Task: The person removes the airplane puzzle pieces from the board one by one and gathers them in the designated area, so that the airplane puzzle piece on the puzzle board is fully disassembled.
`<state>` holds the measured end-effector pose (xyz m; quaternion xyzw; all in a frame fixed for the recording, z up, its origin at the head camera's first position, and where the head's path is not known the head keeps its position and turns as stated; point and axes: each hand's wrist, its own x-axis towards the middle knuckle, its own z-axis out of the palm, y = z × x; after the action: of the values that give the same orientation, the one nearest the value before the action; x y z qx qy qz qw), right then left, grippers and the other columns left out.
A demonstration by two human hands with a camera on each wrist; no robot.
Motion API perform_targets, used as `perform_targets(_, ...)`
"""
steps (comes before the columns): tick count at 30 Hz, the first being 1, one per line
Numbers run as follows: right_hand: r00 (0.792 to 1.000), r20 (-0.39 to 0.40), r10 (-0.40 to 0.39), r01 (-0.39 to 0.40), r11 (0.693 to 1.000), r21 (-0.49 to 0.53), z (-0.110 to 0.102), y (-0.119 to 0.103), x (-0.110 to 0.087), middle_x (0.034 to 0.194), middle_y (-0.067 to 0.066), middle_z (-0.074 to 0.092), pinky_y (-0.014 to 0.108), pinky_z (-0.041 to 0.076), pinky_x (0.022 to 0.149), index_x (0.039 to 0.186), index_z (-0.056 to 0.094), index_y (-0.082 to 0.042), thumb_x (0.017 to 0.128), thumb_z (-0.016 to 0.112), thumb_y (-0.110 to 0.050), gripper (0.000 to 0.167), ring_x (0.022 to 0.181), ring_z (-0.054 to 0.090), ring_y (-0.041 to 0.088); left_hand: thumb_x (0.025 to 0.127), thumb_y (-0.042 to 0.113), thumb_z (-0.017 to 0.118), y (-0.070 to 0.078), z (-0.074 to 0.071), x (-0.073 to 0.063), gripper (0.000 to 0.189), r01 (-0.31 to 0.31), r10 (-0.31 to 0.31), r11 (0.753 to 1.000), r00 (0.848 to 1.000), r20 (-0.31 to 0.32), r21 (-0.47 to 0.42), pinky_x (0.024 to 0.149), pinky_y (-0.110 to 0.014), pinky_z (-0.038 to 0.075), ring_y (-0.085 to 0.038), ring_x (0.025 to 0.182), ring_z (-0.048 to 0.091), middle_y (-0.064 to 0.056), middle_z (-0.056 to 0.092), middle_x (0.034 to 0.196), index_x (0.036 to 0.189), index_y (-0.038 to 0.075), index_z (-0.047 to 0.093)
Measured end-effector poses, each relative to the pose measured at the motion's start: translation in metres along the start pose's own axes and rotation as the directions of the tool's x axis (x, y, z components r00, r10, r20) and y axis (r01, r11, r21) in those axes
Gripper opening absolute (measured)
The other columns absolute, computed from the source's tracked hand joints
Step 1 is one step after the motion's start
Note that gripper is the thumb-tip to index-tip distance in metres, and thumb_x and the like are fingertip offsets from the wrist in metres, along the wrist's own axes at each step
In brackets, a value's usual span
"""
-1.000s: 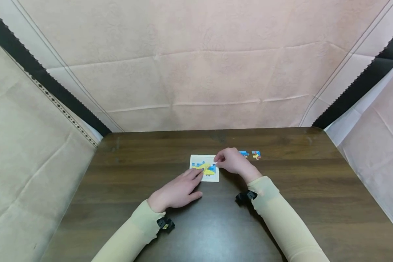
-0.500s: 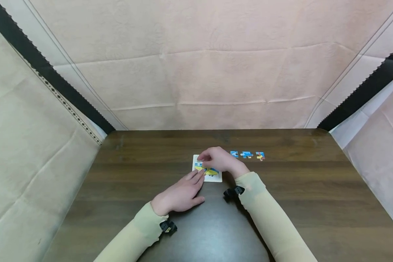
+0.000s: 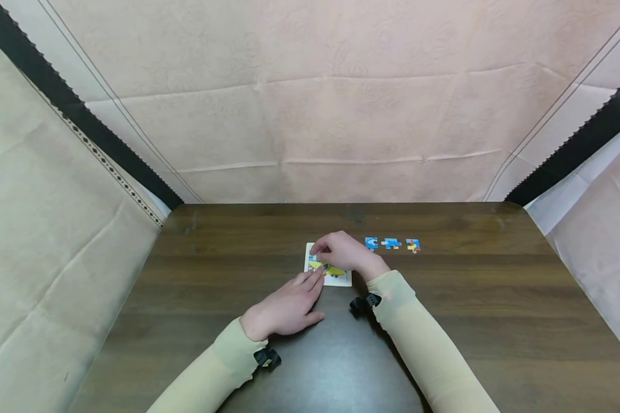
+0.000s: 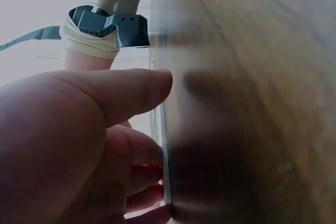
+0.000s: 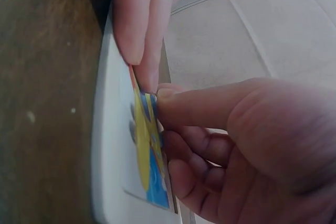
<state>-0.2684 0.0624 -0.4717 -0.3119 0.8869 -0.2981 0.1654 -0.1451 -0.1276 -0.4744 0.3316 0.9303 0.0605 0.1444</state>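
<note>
Puzzle board (image 3: pixel 343 281) work has shifted leftward, the curled right hand (image 3: pixel 343 251) having crossed over, hold unclear, left hand (image 3: pixel 287 305) straight-fingered.

Place: enclosed tabletop booth, lab-like recording set-up; room beyond hidden. Back sheet (image 3: pixel 310 109), 12 o'clock, pale, creased. Left sheet (image 3: pixel 41 229), 9 o'clock; right sheet (image 3: pixel 599 229), 3 o'clock; both pale. Left black strip (image 3: pixel 82 117), 10 o'clock; right black strip (image 3: pixel 573 155), 2 o'clock; saw-toothed edges. Dotted band (image 3: pixel 113 171) beside left one. Table (image 3: pixel 496 298), 6 o'clock, dark wood-grain. Left wrist camera (image 3: pixel 267 358), right wrist camera (image 3: pixel 364 304), black.
</note>
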Motion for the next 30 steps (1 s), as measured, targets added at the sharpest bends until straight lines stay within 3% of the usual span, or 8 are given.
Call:
perform_targets(7,1.000,0.008,0.012,-0.012,1.000,-0.022,0.0001,-0.0017,0.0012,0.113,0.001,0.077,0.038,0.057,0.093,0.122,0.079,-0.011,0.107,0.066,-0.011,0.020,0.095,0.068,0.014,0.109,0.048,0.059,0.0000,-0.0040,-0.0005,0.083,-0.003,0.004,1.000,1.000,0.008,-0.014,0.128,-0.045,0.026,-0.029,0.164,0.016,-0.015,0.014,0.178,0.168,0.000,0.025)
perform_targets(19,1.000,0.023,-0.009,0.009,1.000,-0.027,0.0034,-0.0032,0.0023,0.105,0.000,0.073,0.037,0.056,0.089,0.116,0.076,-0.009,0.106,0.068,-0.009,0.013,0.089,0.065,0.014,0.110,0.045,0.059,0.0002,-0.0010,-0.0006,0.081,-0.009,0.009,1.000,1.000,-0.006,-0.008,0.127,-0.046,0.028,-0.031,0.163,0.017,-0.018,0.018,0.177,0.167,-0.002,0.027)
perform_targets(30,1.000,0.018,0.012,-0.014,0.997,0.077,0.0024,-0.0001,0.0008,0.103,-0.001,0.071,0.037,0.056,0.091,0.117,0.072,-0.011,0.106,0.067,-0.009,0.012,0.094,0.065,0.016,0.109,0.044,0.061,-0.0025,-0.0016,-0.0006,0.078,-0.010,0.009,1.000,1.000,-0.027,-0.009,0.126,-0.046,0.030,-0.030,0.161,0.023,-0.015,0.022,0.176,0.167,0.000,0.032)
